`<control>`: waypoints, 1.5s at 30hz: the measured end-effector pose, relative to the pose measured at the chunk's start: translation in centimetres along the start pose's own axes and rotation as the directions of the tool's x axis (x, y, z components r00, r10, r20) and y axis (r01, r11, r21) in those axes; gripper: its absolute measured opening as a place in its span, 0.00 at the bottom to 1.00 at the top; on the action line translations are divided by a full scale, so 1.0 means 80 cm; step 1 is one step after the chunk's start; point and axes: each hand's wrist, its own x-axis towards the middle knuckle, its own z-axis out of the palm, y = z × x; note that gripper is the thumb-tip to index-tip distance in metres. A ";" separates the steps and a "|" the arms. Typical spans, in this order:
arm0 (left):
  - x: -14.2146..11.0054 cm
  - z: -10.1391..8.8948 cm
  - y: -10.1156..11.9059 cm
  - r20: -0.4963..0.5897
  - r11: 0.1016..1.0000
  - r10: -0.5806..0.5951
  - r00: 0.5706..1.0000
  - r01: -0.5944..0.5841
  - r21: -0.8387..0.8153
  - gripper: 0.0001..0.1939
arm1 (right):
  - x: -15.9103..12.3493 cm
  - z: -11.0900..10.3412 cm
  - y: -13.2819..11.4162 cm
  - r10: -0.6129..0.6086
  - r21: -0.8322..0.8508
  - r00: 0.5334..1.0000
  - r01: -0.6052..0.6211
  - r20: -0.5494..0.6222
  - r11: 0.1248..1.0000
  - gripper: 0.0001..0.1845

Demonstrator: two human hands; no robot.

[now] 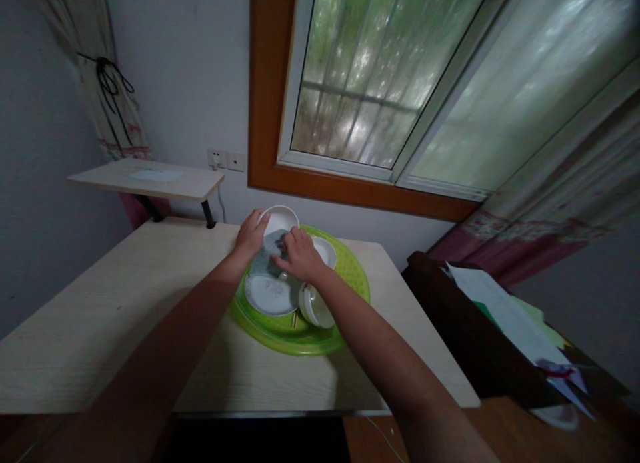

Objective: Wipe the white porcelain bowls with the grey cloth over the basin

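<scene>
My left hand (pixel 250 234) grips the rim of a white bowl (pixel 281 216), tilted so that its inside faces me. My right hand (pixel 300 253) is closed on a grey-green cloth (pixel 267 260), part of which lies against the bowl and hangs below it. Under both hands is a round bright-green plastic basin (pixel 300 346). In it sit a white plate (pixel 270 298) at the left, two white bowls (pixel 319 310) nested on their side at the front, and another white dish (pixel 326 250) at the back right, partly hidden by my right hand.
The basin rests on a pale wooden desk (pixel 125 330). A small raised shelf (pixel 115 175) with a paper on it stands at the back left. Behind are wall sockets (pixel 225 159) and a wood-framed window (pixel 360 198). Papers (pixel 510 316) lie on dark furniture at right.
</scene>
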 end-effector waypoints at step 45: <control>0.001 0.001 -0.001 0.008 0.984 0.001 1.000 -0.002 0.179 0.22 | 0.001 -0.002 -0.008 -0.209 0.275 0.956 0.149 0.206 0.950 0.37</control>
